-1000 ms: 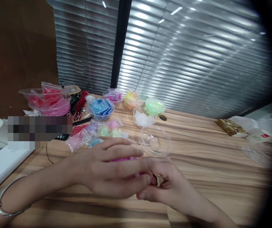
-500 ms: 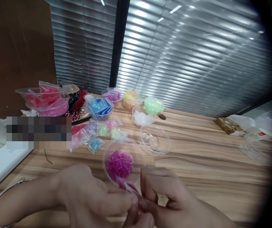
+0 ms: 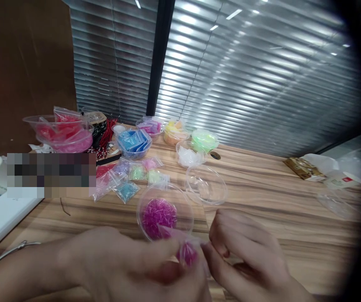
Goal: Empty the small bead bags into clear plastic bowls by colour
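Note:
A small clear zip bag [image 3: 187, 253] with magenta bits inside is between my hands, near the bottom of the view. My left hand [image 3: 130, 264] grips it, fingers closed around its left and lower side. The fingertips of my right hand [image 3: 246, 251] pinch the bag's right edge, the other fingers curled in. Just beyond the bag stands a clear round bowl [image 3: 185, 201] holding a heap of magenta tube beads [image 3: 160, 216]. Motion blurs both hands a little, and my left hand partly hides the bag.
Small filled bags [image 3: 126, 191] lie left of the bowl. An open clear bowl [image 3: 206, 184] sits behind it. Tubs with blue packets [image 3: 133, 142], red packets [image 3: 64, 130] and green packets [image 3: 205, 140] line the back. A white box [image 3: 7, 222] lies at left, a gold packet [image 3: 303, 167] at right.
My right hand has moved to the right, away from my left. The bag has come into fuller view between them, its magenta contents now showing.

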Available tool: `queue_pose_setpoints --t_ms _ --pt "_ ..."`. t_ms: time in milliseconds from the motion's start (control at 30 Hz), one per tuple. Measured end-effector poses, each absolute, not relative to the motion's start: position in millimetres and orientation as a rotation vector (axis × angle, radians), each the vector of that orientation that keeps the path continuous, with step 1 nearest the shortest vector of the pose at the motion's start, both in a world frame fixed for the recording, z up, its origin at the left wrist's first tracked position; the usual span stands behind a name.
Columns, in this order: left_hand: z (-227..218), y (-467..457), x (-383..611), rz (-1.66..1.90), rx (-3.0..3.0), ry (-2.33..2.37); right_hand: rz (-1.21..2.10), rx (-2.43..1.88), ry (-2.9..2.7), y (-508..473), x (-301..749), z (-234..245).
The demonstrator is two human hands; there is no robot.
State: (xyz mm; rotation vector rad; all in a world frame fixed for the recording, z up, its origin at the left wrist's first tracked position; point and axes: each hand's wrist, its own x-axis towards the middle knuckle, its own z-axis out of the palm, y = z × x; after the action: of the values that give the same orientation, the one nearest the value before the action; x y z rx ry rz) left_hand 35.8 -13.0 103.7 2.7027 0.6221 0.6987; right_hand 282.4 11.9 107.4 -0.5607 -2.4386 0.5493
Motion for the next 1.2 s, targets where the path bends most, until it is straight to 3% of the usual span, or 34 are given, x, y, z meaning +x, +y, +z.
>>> queue_pose_setpoints --t_ms 100,233,500,800,1200 --pt "107.4 -13.3 42.5 0.803 2.961 0.661 0.316 -0.523 -2.499 11.8 278.1 105.3" --pt "103.5 -15.6 49.7 0.813 3.156 0.922 0.275 -0.516 -2.526 14.7 270.4 98.0" --pt "101.1 -0.9 34.3 0.658 2.649 0.959 0.770 -0.708 -2.392 37.1 268.4 100.0" --pt "90.0 9.8 28.2 0.779 2.430 1.006 1.389 -0.823 -2.330 53.3 266.6 79.2" --pt "101.0 28.4 24.1 0.644 2.131 0.790 1.294 -0.802 -2.467 65.7 265.0 88.9"
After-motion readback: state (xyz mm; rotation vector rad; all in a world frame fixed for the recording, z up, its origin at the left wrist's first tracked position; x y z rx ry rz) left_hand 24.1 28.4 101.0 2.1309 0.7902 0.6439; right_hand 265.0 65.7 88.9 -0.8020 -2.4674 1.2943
